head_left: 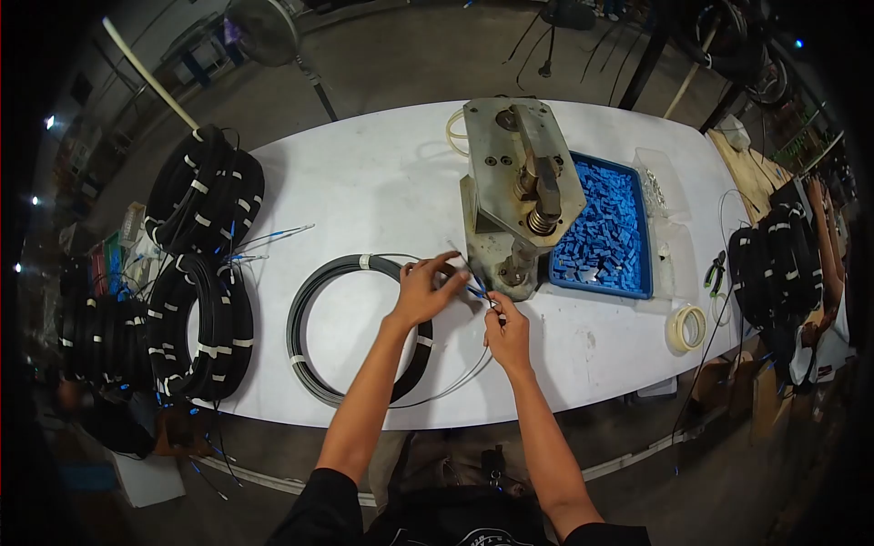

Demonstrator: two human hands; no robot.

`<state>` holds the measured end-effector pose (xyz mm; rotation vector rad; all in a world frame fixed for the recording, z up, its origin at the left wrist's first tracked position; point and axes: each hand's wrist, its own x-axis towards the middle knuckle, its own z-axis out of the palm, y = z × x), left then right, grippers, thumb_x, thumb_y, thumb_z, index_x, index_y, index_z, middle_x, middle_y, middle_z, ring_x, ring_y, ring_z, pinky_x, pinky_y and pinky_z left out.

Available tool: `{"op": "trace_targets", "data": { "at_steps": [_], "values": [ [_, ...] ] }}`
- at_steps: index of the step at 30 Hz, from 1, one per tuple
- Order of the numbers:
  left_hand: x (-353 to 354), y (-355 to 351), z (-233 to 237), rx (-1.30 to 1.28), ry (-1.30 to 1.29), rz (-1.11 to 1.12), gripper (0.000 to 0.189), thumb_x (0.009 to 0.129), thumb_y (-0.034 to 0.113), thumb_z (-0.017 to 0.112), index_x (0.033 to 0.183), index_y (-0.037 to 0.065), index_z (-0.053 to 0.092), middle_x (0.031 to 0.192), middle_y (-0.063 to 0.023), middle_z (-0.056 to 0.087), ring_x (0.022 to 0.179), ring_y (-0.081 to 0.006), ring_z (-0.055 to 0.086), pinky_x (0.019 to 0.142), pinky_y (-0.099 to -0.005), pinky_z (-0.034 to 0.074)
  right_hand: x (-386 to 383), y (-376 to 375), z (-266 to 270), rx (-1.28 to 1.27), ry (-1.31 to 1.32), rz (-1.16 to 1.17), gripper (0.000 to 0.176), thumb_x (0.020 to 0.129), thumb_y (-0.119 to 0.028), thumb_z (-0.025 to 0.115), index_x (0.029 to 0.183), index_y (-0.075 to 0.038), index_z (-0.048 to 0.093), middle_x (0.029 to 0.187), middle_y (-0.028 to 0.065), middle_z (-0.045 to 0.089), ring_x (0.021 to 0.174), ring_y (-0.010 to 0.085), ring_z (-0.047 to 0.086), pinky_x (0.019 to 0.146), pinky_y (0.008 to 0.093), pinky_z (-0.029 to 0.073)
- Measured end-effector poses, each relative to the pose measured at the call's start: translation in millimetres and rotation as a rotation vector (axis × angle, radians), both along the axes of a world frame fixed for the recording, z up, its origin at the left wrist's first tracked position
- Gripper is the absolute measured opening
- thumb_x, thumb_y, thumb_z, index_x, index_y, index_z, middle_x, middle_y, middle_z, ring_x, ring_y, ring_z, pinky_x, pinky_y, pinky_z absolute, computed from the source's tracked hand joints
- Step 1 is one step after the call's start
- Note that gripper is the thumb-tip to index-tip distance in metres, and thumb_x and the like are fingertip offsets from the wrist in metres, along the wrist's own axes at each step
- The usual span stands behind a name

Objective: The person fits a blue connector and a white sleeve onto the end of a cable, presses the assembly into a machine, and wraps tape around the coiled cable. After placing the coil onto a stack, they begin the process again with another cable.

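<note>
Grey floor [401, 68], perhaps concrete

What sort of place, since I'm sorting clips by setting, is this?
Probably a cable workshop: stacked coils of black cable, a metal machine and a tray of small blue parts suggest it.

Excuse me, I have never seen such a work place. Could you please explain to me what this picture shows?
The camera sits on a person's head, looking down. No robot here: both bare hands belong to that person. The right hand pinches a cable end with blue on it. The left hand is beside it, thumb and fingers apart; I cannot tell whether it touches the cable. On the white table lies a dark coil, partly under the left arm. Behind the hands stands a metal device; right of it, a blue tray of small blue pieces.
</note>
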<state>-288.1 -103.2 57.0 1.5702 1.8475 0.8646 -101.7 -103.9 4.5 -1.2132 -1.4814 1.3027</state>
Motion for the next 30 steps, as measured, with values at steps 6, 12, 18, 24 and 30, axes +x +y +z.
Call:
{"op": "trace_targets", "data": {
  "at_steps": [6,12,18,24,30],
  "values": [
    [-13.3,9.1,-17.3,0.128,-0.647,0.186,0.025,0.093,0.016,0.063,0.113,0.000,0.064,0.094,-0.0072,0.070,0.091,-0.0121,0.062,0.086,-0.0269,0.046,6.2,-2.1,3.9,0.212,-0.144,0.051,0.026,0.082,0.001,0.055,0.108,0.002,0.061,0.067,0.0146,0.060,0.054,0.0200,0.058,0.052,0.0323,0.045],
    [-8.9,9.5,-16.8,0.068,-0.701,0.094,0.013,0.089,0.008,0.065,0.098,0.000,0.067,0.090,-0.0016,0.067,0.088,-0.0097,0.060,0.086,-0.0250,0.045,22.8,-1.5,12.9,0.137,-0.164,-0.003,0.029,0.081,0.003,0.056,0.110,0.002,0.059,0.068,0.0091,0.059,0.055,0.0161,0.058,0.053,0.0310,0.046],
    [34.9,0.6,-8.2,-0.033,-0.542,-0.141,0.017,0.084,0.009,0.067,0.098,0.001,0.071,0.089,-0.0050,0.071,0.086,-0.0109,0.062,0.079,-0.0266,0.048,30.3,4.0,40.4,-0.066,0.118,-0.026,0.024,0.086,-0.004,0.059,0.109,0.003,0.061,0.072,0.0046,0.060,0.065,0.0119,0.059,0.056,0.0263,0.048],
    [70.9,8.4,-26.5,0.242,-0.463,-0.096,0.015,0.083,0.005,0.069,0.097,0.002,0.072,0.092,-0.0090,0.072,0.083,-0.0156,0.064,0.076,-0.0287,0.051,50.0,34.6,33.5,-0.018,-0.062,-0.012,0.026,0.091,-0.023,0.066,0.098,0.002,0.068,0.074,0.0038,0.063,0.064,0.0085,0.053,0.053,0.0214,0.040],
    [76.6,16.0,-47.9,0.406,-0.360,-0.038,0.014,0.080,-0.001,0.071,0.094,0.001,0.072,0.096,-0.0101,0.071,0.091,-0.0206,0.066,0.082,-0.0304,0.051,46.2,52.3,2.9,-0.237,0.336,-0.050,0.020,0.092,-0.018,0.065,0.100,0.000,0.065,0.066,-0.0045,0.050,0.051,0.0032,0.038,0.046,0.0209,0.029]
  ]
}}
